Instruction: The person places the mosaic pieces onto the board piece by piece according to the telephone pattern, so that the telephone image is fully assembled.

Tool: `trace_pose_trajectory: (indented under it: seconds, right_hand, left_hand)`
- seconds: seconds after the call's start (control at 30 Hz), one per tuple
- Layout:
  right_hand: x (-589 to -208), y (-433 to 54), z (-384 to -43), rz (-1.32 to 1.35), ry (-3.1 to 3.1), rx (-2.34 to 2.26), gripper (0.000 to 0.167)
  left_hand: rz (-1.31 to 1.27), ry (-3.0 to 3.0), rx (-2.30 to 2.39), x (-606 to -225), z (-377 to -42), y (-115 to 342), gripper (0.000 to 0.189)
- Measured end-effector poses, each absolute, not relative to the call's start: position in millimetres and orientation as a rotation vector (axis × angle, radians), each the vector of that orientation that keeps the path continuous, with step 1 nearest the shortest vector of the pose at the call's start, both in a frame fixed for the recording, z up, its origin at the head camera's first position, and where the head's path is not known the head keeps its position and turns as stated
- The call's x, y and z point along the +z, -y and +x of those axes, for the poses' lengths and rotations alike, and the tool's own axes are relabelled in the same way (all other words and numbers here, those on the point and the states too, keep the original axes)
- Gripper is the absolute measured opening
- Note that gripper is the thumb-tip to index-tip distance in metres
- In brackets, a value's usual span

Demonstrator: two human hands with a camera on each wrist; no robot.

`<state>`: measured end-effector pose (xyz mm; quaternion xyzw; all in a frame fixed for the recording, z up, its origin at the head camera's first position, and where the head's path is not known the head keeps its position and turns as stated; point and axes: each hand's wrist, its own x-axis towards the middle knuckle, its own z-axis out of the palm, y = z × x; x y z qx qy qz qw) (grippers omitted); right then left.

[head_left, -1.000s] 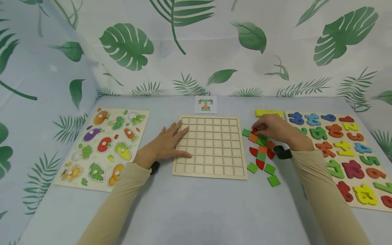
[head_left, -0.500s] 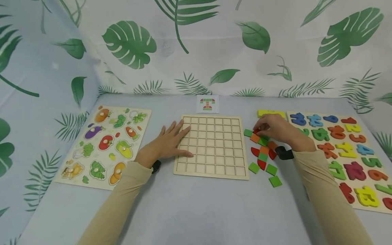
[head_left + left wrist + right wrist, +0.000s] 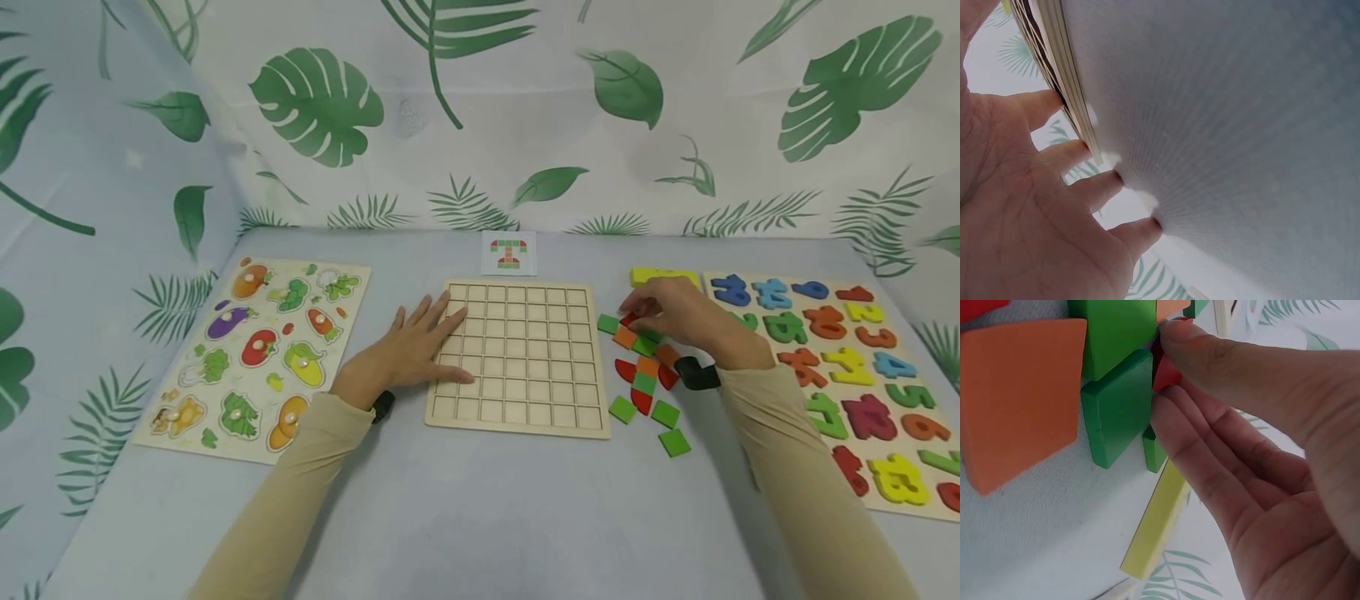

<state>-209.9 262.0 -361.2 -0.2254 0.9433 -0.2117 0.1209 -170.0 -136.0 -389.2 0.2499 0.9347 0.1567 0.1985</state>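
Note:
My left hand [image 3: 405, 354] lies spread at the left edge of the square wooden grid board [image 3: 517, 430], thumb and some fingertips on its frame. In the left wrist view the other fingertips [image 3: 1147, 231] touch the cloth beside it. My right hand [image 3: 678, 312] is over the heap of small tiles right of the board. Between its thumb and fingers it pinches a red tile [image 3: 1166, 365], partly hidden by the fingers. Green tiles [image 3: 1119, 409], an orange tile [image 3: 1022, 400] and red quarter-round tiles [image 3: 625, 371] lie close around it.
A pattern card [image 3: 508, 253] stands behind the board. At left lies a vegetable puzzle board [image 3: 288, 400], at right a number puzzle board [image 3: 813, 458]. A yellow block [image 3: 663, 275] sits behind the right hand. Loose green tiles [image 3: 674, 442] lie nearer the front.
The whole head view has shifted slightly to the right. Both hands keep their places, the right one still at the red tile.

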Motion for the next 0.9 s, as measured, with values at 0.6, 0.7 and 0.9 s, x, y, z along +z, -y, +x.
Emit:
trace_pose_trajectory:
  seconds: [0.6, 0.7, 0.9]
  right_hand:
    - [-362, -262, -203, -0.785, -2.788, -0.685, 0.017]
    - [-362, -262, -203, -0.8, -2.789, -0.662, 0.018]
    - [-356, -257, -199, -0.893, -2.821, -0.642, 0.02]
  left_hand:
    - [0.693, -2.61, 0.438, -387, -170, 136, 0.102]
    - [0.696, -2.611, 0.437, -388, -170, 136, 0.102]
    - [0.691, -2.602, 0.441, -387, -169, 136, 0.102]
